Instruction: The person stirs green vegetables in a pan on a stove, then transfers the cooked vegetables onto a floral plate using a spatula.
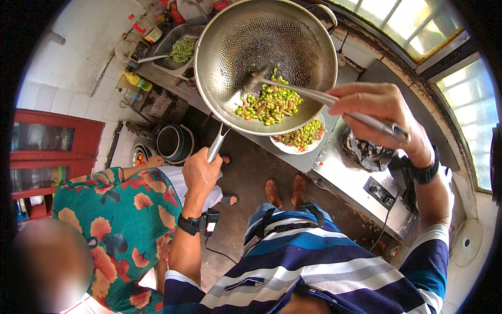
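My left hand grips the long metal handle of a steel wok with a honeycomb-textured inside. My right hand holds a metal cooking utensil by its shaft. Its blurred head is inside the wok, beside a heap of green soybeans with brown strips and red bits. The wok is tilted, and the food lies toward its near side. Partly hidden under the wok rim, a white patterned plate on the counter bears more of the same mixture.
A gas burner with control knobs is at right. A sink with a bowl of green beans lies back left, near bottles. A person in a floral top is close at left, by a dark pot. Windows line the right.
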Available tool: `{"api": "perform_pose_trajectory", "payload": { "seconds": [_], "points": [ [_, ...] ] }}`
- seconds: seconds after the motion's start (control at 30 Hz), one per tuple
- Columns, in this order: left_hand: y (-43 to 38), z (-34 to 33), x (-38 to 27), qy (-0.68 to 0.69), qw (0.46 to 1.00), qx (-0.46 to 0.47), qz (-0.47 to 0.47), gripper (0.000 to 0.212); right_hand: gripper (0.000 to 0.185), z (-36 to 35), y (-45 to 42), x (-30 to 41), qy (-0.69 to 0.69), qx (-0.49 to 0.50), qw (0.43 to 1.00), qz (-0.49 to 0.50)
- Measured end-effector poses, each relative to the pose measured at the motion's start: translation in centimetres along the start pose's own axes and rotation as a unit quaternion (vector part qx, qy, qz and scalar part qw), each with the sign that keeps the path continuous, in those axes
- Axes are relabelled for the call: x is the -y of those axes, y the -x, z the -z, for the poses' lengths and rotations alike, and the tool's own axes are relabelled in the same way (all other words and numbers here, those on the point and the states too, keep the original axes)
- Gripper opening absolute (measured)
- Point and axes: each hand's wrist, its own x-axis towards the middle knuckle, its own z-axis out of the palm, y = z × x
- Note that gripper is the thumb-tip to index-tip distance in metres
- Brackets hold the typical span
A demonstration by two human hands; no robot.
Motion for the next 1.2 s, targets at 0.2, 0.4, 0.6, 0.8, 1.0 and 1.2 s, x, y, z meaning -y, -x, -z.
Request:
{"api": "perform_pose_trajectory", "payload": {
  "seconds": [0.2, 0.4, 0.6, 0.8, 1.0, 1.2],
  "points": [
    [-0.5, -0.4, 0.4, -0.007, 1.000, -0.003, -0.025, 0.032, 0.026, 0.6, 2.1, 1.3, 0.044, -0.019, 0.997, -0.054],
    [-0.2, 0.1, 0.3, -0.016, 0.999, -0.011, -0.030, 0.031, 0.024, -0.2, 0.0, 0.2, 0.087, -0.071, 0.993, -0.022],
    [-0.5, -0.3, 0.1, -0.016, 0.999, -0.015, -0.046, 0.030, 0.025, -0.9, 3.3, 2.2, 0.062, 0.002, 0.998, -0.031],
    [0.0, 0.1, -0.1, -0.017, 0.999, -0.028, -0.034, 0.029, 0.024, 0.0, 4.2, 1.4, 0.077, -0.097, 0.990, -0.069],
    [-0.1, 0.0, -0.1, -0.017, 0.998, -0.041, -0.044, 0.029, 0.026, -1.0, 6.0, 1.0, 0.073, -0.118, 0.986, -0.092],
    [-0.3, -0.7, 0.3, -0.011, 0.997, -0.055, -0.055, 0.027, 0.024, -2.2, 7.1, 2.5, 0.054, -0.112, 0.985, -0.121]
  ]
}}
